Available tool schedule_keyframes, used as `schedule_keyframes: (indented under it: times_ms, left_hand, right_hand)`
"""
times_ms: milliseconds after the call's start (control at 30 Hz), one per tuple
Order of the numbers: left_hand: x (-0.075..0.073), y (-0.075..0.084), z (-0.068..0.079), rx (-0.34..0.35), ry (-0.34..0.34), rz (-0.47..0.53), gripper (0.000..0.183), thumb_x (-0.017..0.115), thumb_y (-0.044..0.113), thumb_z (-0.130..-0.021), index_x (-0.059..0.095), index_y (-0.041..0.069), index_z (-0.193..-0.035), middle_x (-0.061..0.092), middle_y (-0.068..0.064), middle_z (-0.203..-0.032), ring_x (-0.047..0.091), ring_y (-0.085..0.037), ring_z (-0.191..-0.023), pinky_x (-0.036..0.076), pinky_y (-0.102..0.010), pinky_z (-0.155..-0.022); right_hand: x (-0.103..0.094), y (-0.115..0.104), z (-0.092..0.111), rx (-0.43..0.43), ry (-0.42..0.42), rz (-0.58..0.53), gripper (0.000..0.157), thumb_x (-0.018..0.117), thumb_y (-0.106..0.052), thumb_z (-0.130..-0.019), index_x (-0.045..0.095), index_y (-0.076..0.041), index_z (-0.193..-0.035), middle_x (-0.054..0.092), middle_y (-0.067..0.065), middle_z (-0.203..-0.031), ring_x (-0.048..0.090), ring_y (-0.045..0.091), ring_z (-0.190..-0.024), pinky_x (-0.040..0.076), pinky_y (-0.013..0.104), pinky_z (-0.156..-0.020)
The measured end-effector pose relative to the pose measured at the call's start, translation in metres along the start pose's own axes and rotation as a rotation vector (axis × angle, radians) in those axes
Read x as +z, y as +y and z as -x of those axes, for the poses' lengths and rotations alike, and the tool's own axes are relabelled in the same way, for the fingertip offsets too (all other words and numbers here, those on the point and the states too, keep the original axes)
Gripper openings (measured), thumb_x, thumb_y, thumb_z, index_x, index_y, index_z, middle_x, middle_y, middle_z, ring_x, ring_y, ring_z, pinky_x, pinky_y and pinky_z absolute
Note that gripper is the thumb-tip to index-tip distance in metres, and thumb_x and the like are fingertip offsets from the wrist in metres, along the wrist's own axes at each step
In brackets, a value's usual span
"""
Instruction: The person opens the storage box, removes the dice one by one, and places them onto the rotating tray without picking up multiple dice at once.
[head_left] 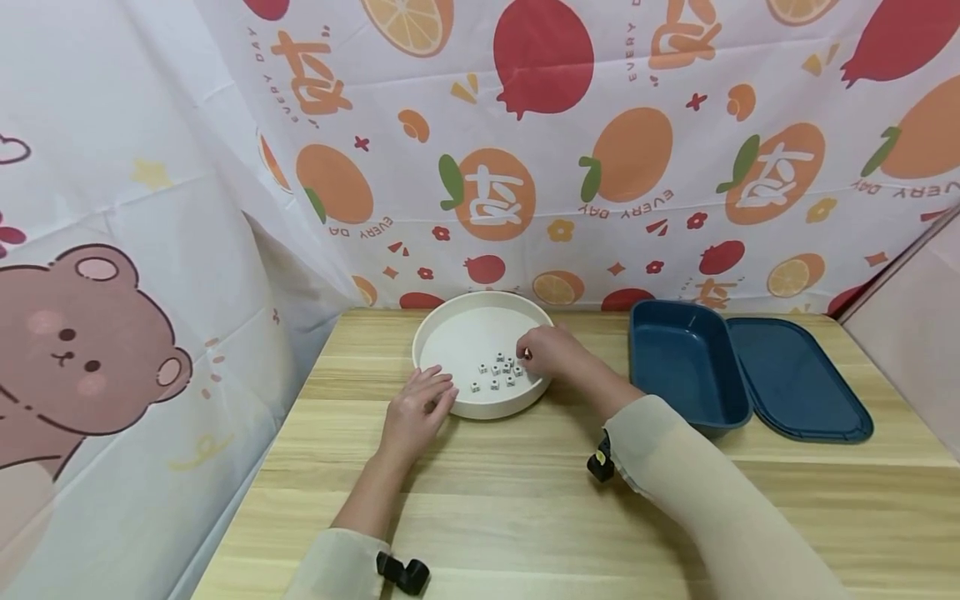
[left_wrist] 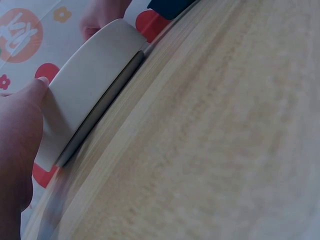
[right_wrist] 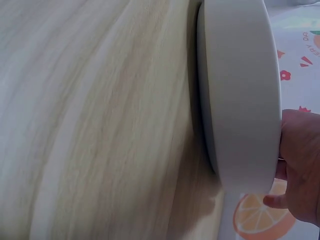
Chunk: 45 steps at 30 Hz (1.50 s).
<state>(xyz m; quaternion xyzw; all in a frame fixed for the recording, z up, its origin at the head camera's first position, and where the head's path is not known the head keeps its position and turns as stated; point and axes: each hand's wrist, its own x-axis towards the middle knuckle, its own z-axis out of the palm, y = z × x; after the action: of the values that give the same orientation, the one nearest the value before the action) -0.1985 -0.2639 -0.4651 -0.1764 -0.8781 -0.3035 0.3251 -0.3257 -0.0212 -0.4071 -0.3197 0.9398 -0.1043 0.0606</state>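
A round, cream-white tray with a raised rim stands at the back of the table. Several small white cubes with dark marks lie in its front right part. My left hand rests on the tray's front left rim, fingers loosely extended; in the left wrist view its thumb touches the rim. Reaching over the right rim, my right hand has its fingers bent down beside the cubes. In the right wrist view the tray wall hides its fingertips, so I cannot tell whether they pinch a cube.
Right of the tray stands a deep dark-blue rectangular box, close to my right forearm. Its flat blue lid lies to the right, against the box. A fruit-print cloth hangs behind the wooden table.
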Motion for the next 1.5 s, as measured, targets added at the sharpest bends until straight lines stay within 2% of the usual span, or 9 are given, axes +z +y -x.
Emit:
schedule_keyframes:
  times_ms: [167,433,800,933,1000,1167,1267,1400,1500]
  left_hand:
    - [0.001,0.001,0.001,0.002,-0.009,0.005,0.016,0.074,0.013,-0.087,0.077,0.000,-0.095,0.076,-0.010,-0.103,0.066,-0.028,-0.114,0.043,-0.054,-0.109]
    - [0.000,0.001,0.000,-0.004,-0.004,0.006,0.016,0.073,0.013,-0.087,0.077,0.000,-0.096,0.076,-0.010,-0.103,0.066,-0.028,-0.114,0.044,-0.054,-0.109]
    - [0.000,0.000,0.000,0.000,-0.006,0.008,0.015,0.074,0.012,-0.087,0.077,0.000,-0.096,0.076,-0.011,-0.103,0.066,-0.029,-0.114,0.044,-0.056,-0.108]
    - [-0.001,0.001,0.000,-0.005,-0.011,0.004,0.016,0.074,0.013,-0.087,0.077,0.000,-0.096,0.076,-0.011,-0.103,0.066,-0.028,-0.114,0.044,-0.054,-0.109]
    - [-0.001,0.000,-0.001,-0.002,-0.010,0.004,0.015,0.074,0.013,-0.087,0.077,0.000,-0.095,0.076,-0.011,-0.103,0.066,-0.028,-0.114,0.044,-0.054,-0.109]
    - [0.002,0.001,-0.001,0.002,-0.006,0.009,0.015,0.074,0.012,-0.087,0.077,0.000,-0.096,0.076,-0.011,-0.103,0.066,-0.029,-0.114,0.044,-0.055,-0.108]
    - [0.002,0.002,-0.001,0.001,-0.005,0.004,0.016,0.074,0.012,-0.087,0.077,0.000,-0.096,0.076,-0.010,-0.103,0.066,-0.029,-0.114,0.044,-0.055,-0.108]
    - [0.002,0.001,-0.001,-0.003,-0.004,0.004,0.016,0.074,0.012,-0.086,0.077,0.000,-0.097,0.076,-0.010,-0.104,0.066,-0.029,-0.114,0.044,-0.055,-0.109]
    - [0.002,-0.001,-0.001,-0.005,-0.001,0.001,0.016,0.074,0.012,-0.086,0.077,0.000,-0.097,0.076,-0.010,-0.104,0.066,-0.029,-0.114,0.043,-0.055,-0.109]
  right_hand:
    - [0.005,-0.001,-0.004,0.041,-0.063,-0.030,0.012,0.068,-0.013,-0.089,0.077,-0.021,-0.090,0.068,-0.008,-0.081,0.058,0.016,-0.087,0.027,0.061,-0.110]
    - [0.004,-0.003,-0.007,0.088,-0.067,-0.049,0.014,0.069,-0.012,-0.087,0.077,-0.021,-0.093,0.070,-0.006,-0.088,0.060,0.018,-0.093,0.018,0.066,-0.118]
    - [0.002,-0.001,-0.002,0.061,-0.058,-0.063,0.012,0.070,-0.016,-0.088,0.076,-0.019,-0.098,0.069,-0.005,-0.085,0.060,0.017,-0.087,0.025,0.057,-0.116]
    - [-0.003,0.002,0.003,0.039,0.001,-0.093,0.015,0.071,-0.018,-0.089,0.076,-0.017,-0.103,0.067,-0.004,-0.082,0.057,0.018,-0.085,0.038,0.043,-0.100]
    - [-0.006,0.003,0.006,0.037,0.033,-0.127,0.018,0.071,-0.019,-0.089,0.075,-0.016,-0.107,0.067,-0.003,-0.084,0.056,0.019,-0.086,0.038,0.043,-0.105]
    - [-0.016,0.012,0.023,0.071,0.137,-0.247,0.023,0.068,-0.020,-0.093,0.073,-0.013,-0.113,0.070,-0.001,-0.092,0.058,0.021,-0.090,0.016,0.053,-0.124]
    - [-0.020,0.018,0.037,0.096,0.204,-0.304,0.023,0.065,-0.020,-0.094,0.073,-0.013,-0.115,0.070,-0.001,-0.096,0.058,0.020,-0.092,0.015,0.052,-0.125]
    - [-0.025,0.025,0.059,0.093,0.304,-0.348,0.023,0.064,-0.021,-0.095,0.073,-0.013,-0.114,0.072,0.002,-0.102,0.061,0.021,-0.097,0.019,0.054,-0.124]
    - [-0.027,0.031,0.075,0.093,0.388,-0.361,0.022,0.065,-0.022,-0.095,0.074,-0.012,-0.113,0.072,0.005,-0.106,0.062,0.023,-0.102,0.035,0.052,-0.116]
